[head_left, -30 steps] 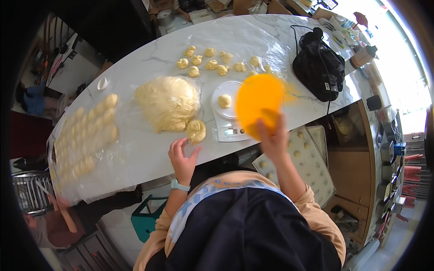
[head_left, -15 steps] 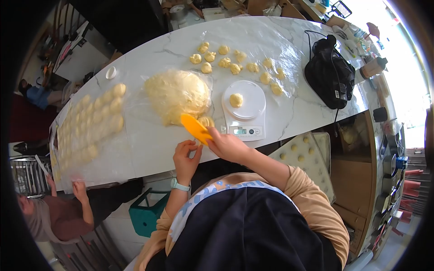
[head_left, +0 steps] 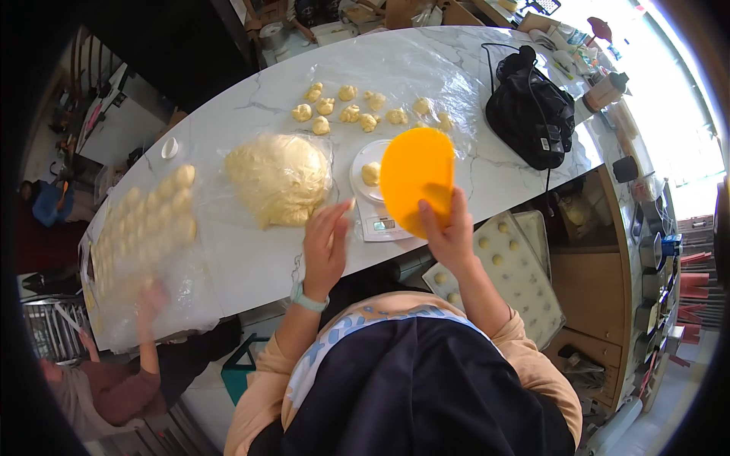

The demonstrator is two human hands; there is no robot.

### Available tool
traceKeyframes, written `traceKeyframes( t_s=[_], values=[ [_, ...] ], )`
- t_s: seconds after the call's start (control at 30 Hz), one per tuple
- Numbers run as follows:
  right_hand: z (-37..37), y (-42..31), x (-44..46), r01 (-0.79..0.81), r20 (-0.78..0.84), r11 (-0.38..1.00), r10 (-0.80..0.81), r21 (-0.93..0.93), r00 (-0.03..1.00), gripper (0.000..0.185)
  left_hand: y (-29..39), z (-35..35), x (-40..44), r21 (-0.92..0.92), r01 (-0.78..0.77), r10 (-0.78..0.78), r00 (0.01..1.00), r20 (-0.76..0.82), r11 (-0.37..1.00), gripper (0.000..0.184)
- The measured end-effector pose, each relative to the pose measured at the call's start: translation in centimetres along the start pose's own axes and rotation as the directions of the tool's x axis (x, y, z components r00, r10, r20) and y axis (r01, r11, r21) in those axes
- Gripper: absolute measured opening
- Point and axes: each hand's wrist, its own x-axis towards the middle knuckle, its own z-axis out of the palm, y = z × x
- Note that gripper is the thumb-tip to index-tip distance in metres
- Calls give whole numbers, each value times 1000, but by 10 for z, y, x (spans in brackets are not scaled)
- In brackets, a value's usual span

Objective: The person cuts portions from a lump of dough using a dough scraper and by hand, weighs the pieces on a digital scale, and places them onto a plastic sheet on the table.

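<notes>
My right hand [head_left: 452, 232] grips a flat orange dough scraper [head_left: 418, 178], held up over the right part of the white kitchen scale [head_left: 362, 169]. A dough piece [head_left: 371, 174] sits on the scale's plate, partly behind the scraper. My left hand [head_left: 325, 247] is slightly blurred beside the scale's display, its fingers stretched out toward it. A pale speck shows at one fingertip; I cannot tell whether it is dough. Just beyond that hand, a big mound of yellow dough [head_left: 277, 178] lies partly under clear plastic.
Several small dough pieces [head_left: 350, 113] lie on the far side of the marble table [head_left: 258, 99]. A black bag [head_left: 530, 114] is at the right. Rows of dough balls [head_left: 156, 209] under plastic are at the left, near another person's blurred hand [head_left: 152, 300]. Trays [head_left: 525, 273] stand below the edge.
My right hand has lifted the scraper from the dough mound toward the scale, turning its flat face up. My left hand has moved forward and right, its pinched fingers now extended. The view has shifted slightly.
</notes>
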Motion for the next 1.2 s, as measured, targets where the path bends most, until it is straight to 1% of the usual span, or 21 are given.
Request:
traceKeyframes(
  t_s=[0.03,0.07,0.13,0.2,0.27,0.37,0.4,0.47,0.5,0.6,0.7,0.73,0.8,0.9,0.93,1.0,1.03,1.1,1.13,1.2],
  values=[
    [-4,1,1,-18,-55,1000,18,6,998,29,-1,6,12,-23,-9,11,997,70,1000,23],
    [-8,4,1,-69,-81,997,73,44,994,30,-7,13,22,32,-28,23,990,142,999,24],
    [-17,7,0,-46,-135,998,39,-48,990,30,-20,27,35,129,-84,44,958,284,988,27],
    [-29,9,1,-35,-185,993,14,-114,983,29,-22,30,34,190,-36,2,984,177,981,26],
    [-46,14,-3,-53,-247,988,16,-146,969,28,-26,32,35,203,-27,11,997,80,979,26],
    [-62,38,-7,-117,-348,986,68,-120,935,28,-32,25,16,255,40,-36,999,-20,966,25],
    [-67,51,-9,-185,-357,977,137,-103,924,30,-37,23,12,254,42,-42,999,-8,966,23],
    [-67,89,-9,-233,-417,972,219,19,882,32,-40,23,14,270,13,-15,1000,6,963,21],
    [-65,96,-5,-250,-439,965,259,81,860,32,-37,23,18,278,0,-3,1000,9,961,20],
    [-52,112,1,-214,-424,952,291,219,858,34,-27,26,41,225,-106,90,993,82,968,20],
    [-34,126,6,-228,-423,915,361,334,831,34,-22,39,64,139,-184,155,968,198,973,22],
    [-33,127,6,-227,-442,922,353,312,825,34,-23,43,70,167,-206,154,947,281,964,26],
    [-31,130,6,-229,-481,935,337,269,810,32,-20,51,73,248,-252,170,935,311,935,29],
    [-30,141,2,-174,-449,916,335,361,829,32,-19,59,73,350,-293,164,921,353,890,33],
    [-31,140,1,-199,-449,933,322,299,834,33,-20,61,71,379,-302,157,917,367,875,34],
    [-31,136,-1,-246,-441,954,297,170,847,35,-24,64,69,432,-355,194,907,372,829,29],
    [-31,133,-1,-257,-442,952,306,168,843,35,-25,64,67,463,-376,209,904,372,803,27],
    [-30,126,1,-277,-433,946,323,168,842,34,-22,58,65,358,-370,267,914,305,857,22],
    [-29,125,1,-252,-445,949,312,190,839,33,-17,53,64,303,-367,291,918,268,879,19],
    [-30,124,2,-203,-467,952,291,231,835,31,-6,35,45,251,-242,216,968,128,937,15]
  ],
)
